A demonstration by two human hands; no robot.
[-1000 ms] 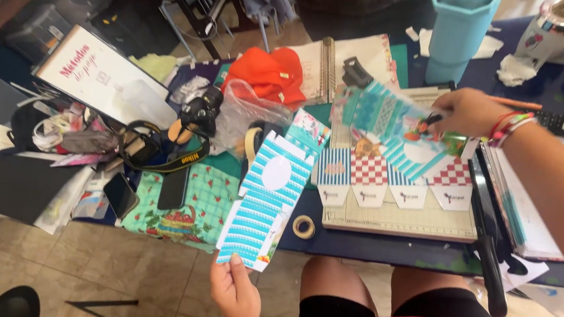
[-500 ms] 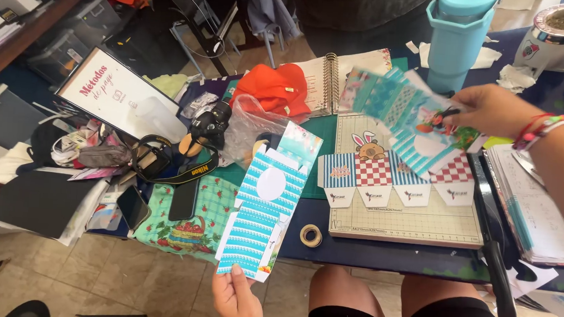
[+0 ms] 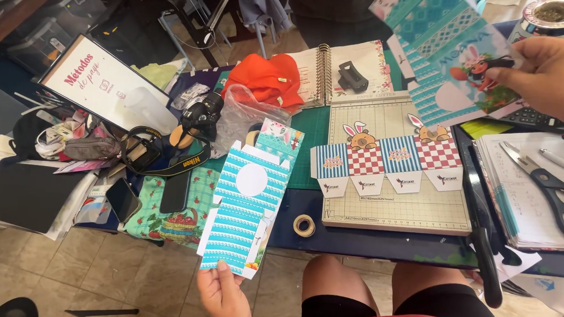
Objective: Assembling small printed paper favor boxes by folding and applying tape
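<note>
Glossy printed card box template [image 3: 246, 208], metal-bladed scissors [image 3: 554, 188], orange cloth [image 3: 267, 79], matt cutting mat [image 3: 309, 147].

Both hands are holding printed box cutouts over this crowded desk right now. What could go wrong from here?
The left hand pinches the striped cutout only at its bottom edge, beyond the table edge; it could bend or drop to the floor. The sheet in the right hand hangs near the open cup; a sweep might tip it. The open scissors lie below that wrist.

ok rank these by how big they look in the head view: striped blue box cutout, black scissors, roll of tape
1. Flat blue-striped paper box cutout in the left hand, though it sits nearer the camera.
2. Black-handled metal scissors.
3. Small beige tape roll, clearly smallest.
</note>
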